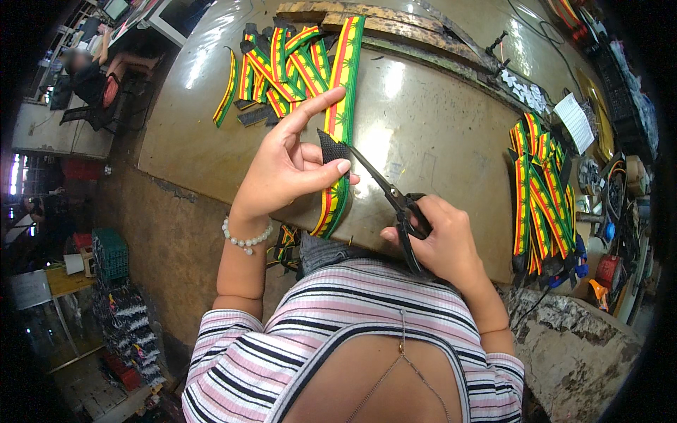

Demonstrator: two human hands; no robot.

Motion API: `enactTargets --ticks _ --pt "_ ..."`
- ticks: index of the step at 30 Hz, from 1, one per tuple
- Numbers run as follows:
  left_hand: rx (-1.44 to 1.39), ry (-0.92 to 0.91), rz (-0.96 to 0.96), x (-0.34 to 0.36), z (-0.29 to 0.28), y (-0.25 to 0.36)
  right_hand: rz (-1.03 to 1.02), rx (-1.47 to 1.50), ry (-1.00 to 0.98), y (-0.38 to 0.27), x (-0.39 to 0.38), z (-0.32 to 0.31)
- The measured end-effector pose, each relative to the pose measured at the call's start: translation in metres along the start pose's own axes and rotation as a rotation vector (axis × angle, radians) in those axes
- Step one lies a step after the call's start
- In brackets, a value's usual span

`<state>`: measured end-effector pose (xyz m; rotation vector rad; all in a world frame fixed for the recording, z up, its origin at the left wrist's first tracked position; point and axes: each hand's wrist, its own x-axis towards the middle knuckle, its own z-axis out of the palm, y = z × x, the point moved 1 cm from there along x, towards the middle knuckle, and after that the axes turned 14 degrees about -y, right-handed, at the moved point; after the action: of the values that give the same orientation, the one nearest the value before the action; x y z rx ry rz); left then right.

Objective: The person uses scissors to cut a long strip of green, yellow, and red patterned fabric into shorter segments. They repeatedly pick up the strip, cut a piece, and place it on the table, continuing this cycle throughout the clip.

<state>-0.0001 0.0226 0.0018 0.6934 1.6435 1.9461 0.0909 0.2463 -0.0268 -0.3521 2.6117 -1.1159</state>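
Note:
My left hand (285, 169) pinches a small black patch (331, 149) against a long red, yellow and green striped strap (343, 106) that runs from the table's far edge toward me. In my right hand (441, 243) is a pair of black scissors (395, 201), whose blades point up-left and meet the black patch beside my left thumb. A pearl bracelet sits on my left wrist. The strap's lower end curls just under my left hand.
A pile of similar striped straps (278, 67) lies at the table's far side, another pile (539, 187) at the right. The brown worktable (437, 120) has a worn wooden bar along its far edge. Cluttered tools and boxes (613, 204) crowd the right. A person sits far left.

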Motion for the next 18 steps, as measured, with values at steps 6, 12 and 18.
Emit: enactTargets --ticks 6,12,18 --pt "0.005 -0.019 0.002 -0.0004 0.0013 0.0012 -0.077 -0.067 0.065 -0.0003 -0.0011 -0.0019" --pt "0.023 -0.022 0.016 -0.0012 0.0025 -0.0001 -0.068 -0.038 0.035 -0.0036 -0.0020 -0.0019" --pt "0.018 -0.019 -0.001 -0.0026 0.0025 0.0005 -0.076 -0.022 0.046 -0.0025 -0.0027 0.0010"
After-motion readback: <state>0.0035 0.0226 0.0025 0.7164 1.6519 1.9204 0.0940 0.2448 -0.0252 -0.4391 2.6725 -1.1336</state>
